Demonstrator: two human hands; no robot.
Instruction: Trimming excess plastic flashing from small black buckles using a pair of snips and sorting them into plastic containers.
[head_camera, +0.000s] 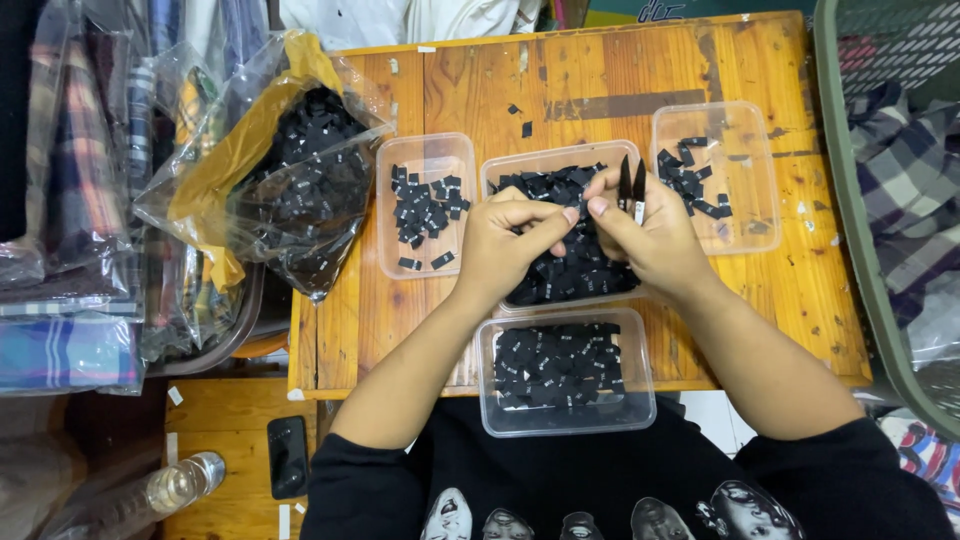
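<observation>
My left hand hovers over the middle clear tub, which is full of small black fabric labels, with its fingers pinched together near my right thumb; what is between them is hidden. My right hand grips small black thread snips, blades pointing up. A nearer tub in front of my chest holds a layer of black labels.
A left tub and a right tub hold fewer labels. A clear bag of black labels lies at the wooden table's left edge. A green basket stands right. Phone and bottle lie below left.
</observation>
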